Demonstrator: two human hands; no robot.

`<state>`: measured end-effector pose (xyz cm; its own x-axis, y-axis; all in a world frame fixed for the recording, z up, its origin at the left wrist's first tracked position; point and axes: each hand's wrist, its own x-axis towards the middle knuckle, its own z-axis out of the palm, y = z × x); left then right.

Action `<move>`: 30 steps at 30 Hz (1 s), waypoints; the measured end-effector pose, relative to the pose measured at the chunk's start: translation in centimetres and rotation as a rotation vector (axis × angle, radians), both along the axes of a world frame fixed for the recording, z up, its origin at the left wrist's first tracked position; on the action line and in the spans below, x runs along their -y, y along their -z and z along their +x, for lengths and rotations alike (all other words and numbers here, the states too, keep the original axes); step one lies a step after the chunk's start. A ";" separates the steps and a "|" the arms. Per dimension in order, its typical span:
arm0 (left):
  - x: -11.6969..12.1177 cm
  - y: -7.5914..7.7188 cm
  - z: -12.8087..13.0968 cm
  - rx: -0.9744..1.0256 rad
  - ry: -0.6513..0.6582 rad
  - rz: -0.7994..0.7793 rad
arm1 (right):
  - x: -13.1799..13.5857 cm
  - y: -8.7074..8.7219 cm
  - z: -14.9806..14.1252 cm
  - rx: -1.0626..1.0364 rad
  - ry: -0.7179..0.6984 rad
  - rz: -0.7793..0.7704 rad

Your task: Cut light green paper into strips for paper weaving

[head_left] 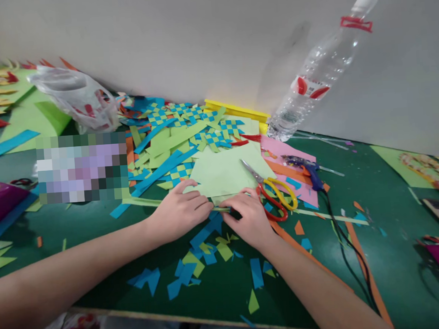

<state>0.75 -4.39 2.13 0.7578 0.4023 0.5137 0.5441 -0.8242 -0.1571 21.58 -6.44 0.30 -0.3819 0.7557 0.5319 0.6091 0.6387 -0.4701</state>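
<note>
My left hand (pixel 183 210) and my right hand (pixel 248 217) almost meet at the middle of the green table. Between their fingertips they pinch a thin, folded strip of paper (pixel 221 209), mostly hidden by the fingers. A long light green strip (pixel 145 202) reaches leftward from behind my left hand. Just beyond both hands lies a pale green paper sheet (pixel 229 171). Scissors (pixel 258 178) with one red and one yellow handle rest beside my right hand, blades pointing away. Blue and green paper scraps (pixel 185 272) are strewn in front of my hands.
Blue-and-green woven paper pieces (pixel 218 139) are heaped behind the sheet. A blue glue gun (pixel 314 175) with a black cord (pixel 342 233) lies at right. A tall plastic bottle (pixel 313 77) and a plastic bag (pixel 81 99) stand by the wall (pixel 195 36). A pixelated patch (pixel 82 169) hides something.
</note>
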 end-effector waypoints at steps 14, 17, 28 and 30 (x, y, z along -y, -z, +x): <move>0.0 -0.2 0.2 -0.009 -0.010 0.022 | 0.0 0.0 0.1 -0.008 0.023 -0.016; -0.1 -0.2 0.1 -0.005 -0.004 0.022 | 0.0 0.1 0.1 -0.010 0.030 -0.022; -0.2 0.0 -0.1 0.008 -0.036 -0.002 | 0.1 0.1 0.1 -0.048 0.110 -0.025; -0.3 0.1 -0.2 0.017 -0.042 0.003 | 0.0 0.0 0.1 -0.063 0.155 -0.044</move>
<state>0.53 -4.09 2.07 0.7311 0.4326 0.5276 0.5812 -0.7999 -0.1495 21.69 -6.46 0.34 -0.2264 0.8262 0.5160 0.6670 0.5175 -0.5360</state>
